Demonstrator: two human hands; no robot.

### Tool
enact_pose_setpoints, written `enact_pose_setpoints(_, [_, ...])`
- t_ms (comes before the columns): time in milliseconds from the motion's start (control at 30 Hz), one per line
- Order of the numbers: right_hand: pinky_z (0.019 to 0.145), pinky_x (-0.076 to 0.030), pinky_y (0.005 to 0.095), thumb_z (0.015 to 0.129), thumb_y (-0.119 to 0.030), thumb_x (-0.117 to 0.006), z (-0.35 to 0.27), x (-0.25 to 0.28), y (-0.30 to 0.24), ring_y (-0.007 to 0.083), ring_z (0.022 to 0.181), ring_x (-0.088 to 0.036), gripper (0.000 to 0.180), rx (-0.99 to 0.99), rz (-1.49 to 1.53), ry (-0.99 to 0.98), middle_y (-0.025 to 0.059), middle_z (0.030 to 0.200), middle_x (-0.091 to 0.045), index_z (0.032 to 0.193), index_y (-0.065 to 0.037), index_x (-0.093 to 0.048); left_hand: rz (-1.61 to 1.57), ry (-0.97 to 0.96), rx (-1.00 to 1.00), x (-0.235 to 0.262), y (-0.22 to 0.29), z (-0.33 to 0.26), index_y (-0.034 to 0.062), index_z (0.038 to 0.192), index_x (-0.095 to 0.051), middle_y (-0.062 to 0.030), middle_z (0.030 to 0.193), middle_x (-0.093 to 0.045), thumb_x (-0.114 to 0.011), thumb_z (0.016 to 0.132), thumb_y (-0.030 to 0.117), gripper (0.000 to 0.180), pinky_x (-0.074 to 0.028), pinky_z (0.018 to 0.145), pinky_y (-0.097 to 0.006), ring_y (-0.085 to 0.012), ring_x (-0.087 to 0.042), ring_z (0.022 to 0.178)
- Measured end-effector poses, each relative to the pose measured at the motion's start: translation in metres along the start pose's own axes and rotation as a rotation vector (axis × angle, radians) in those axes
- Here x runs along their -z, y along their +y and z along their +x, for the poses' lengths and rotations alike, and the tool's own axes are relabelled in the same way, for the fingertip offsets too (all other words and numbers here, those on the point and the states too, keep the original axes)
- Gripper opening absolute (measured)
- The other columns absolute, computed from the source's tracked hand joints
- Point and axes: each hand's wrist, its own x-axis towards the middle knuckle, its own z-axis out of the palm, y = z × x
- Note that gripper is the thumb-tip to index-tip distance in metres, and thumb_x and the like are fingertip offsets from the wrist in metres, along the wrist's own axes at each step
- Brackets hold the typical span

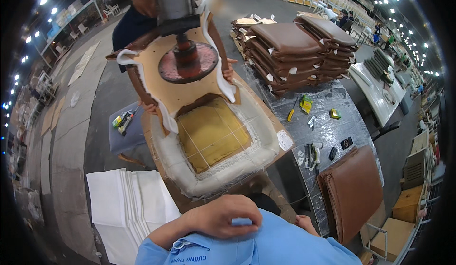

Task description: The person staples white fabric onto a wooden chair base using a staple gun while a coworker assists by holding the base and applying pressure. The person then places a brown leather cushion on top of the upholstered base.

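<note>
My left hand [232, 216] is curled in front of my light blue shirt [285, 246], its fingers bent in; whether anything is in them is hidden. Only part of my right hand [306, 223] shows, low by the table edge, with its fingers mostly out of sight. Ahead of me lies a pale padded seat frame [190, 179] around a yellowish pad [213, 132] crossed by thin strings. Above its far end, a co-worker's hands [229, 70] grip a curved plywood panel [156, 65] with white padding and brown covering along its edges. A round press plate [187, 62] is over the panel.
Brown upholstered pieces [285, 42] are piled on the dark table [304, 122] at right. A yellow-handled tool [292, 113], small boxes [335, 114], an air tool [313, 155] and folded brown covers [354, 189] lie there too. White sheets [109, 194] and a grey stool [126, 130] are left.
</note>
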Motion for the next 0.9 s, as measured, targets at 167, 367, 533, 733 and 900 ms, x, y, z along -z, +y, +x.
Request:
enact_pose_setpoints(167, [0.049,-0.057,0.0372,0.105,-0.031,-0.069,0.01,0.0,-0.008,0.0201,0.057,-0.068,0.03,0.092,0.092,-0.108,0.0073,0.089,-0.07,0.124,-0.008,-0.068,0.012,0.201,0.406,-0.02,-0.069,0.001,0.0028,0.107,-0.075,-0.009,0.098,-0.075,-0.073,0.098,0.014,0.015,-0.055,0.083,-0.034,-0.0201,-0.07,0.091])
enact_pose_setpoints(367, [0.047,-0.056,0.037,0.104,-0.027,-0.07,0.044,0.046,-0.033,0.0187,0.058,-0.067,0.029,0.244,-0.014,-0.144,0.007,0.088,-0.07,0.126,-0.007,-0.069,-0.046,0.416,0.824,-0.06,-0.141,0.026,0.0025,0.11,-0.075,-0.011,0.095,-0.076,-0.069,0.102,0.022,0.022,-0.054,0.08,-0.034,-0.0202,-0.069,0.087])
enact_pose_setpoints(533, [0.055,-0.058,0.04,0.093,-0.022,-0.076,0.106,0.15,-0.065,0.0245,0.068,-0.074,0.028,0.297,-0.002,0.27,0.0103,0.089,-0.076,0.112,-0.001,-0.077,0.363,0.541,0.659,-0.088,-0.181,0.086,0.0036,0.111,-0.075,-0.0154,0.106,-0.076,-0.065,0.102,0.023,0.024,-0.056,0.088,-0.042,-0.0328,-0.072,0.099])
enact_pose_setpoints(733, [0.107,-0.054,0.048,0.09,-0.029,-0.079,0.17,0.26,-0.133,0.0379,0.124,-0.067,0.063,0.395,-0.376,0.651,0.0235,0.134,-0.066,0.148,-0.012,-0.061,0.416,0.433,0.669,-0.124,-0.198,0.168,0.0042,0.113,-0.075,-0.0176,0.11,-0.075,-0.06,0.103,0.024,0.027,-0.056,0.093,-0.048,-0.0389,-0.07,0.106])
enact_pose_setpoints(900, [0.111,-0.053,0.0504,0.089,-0.031,-0.081,0.204,0.262,-0.175,0.0442,0.127,-0.062,0.082,0.256,-0.613,0.48,0.0246,0.149,-0.048,0.162,-0.034,-0.045,0.358,0.399,0.772,-0.137,-0.195,0.19,0.0041,0.116,-0.075,-0.0183,0.112,-0.076,-0.059,0.104,0.026,0.029,-0.056,0.094,-0.048,-0.0396,-0.071,0.106])
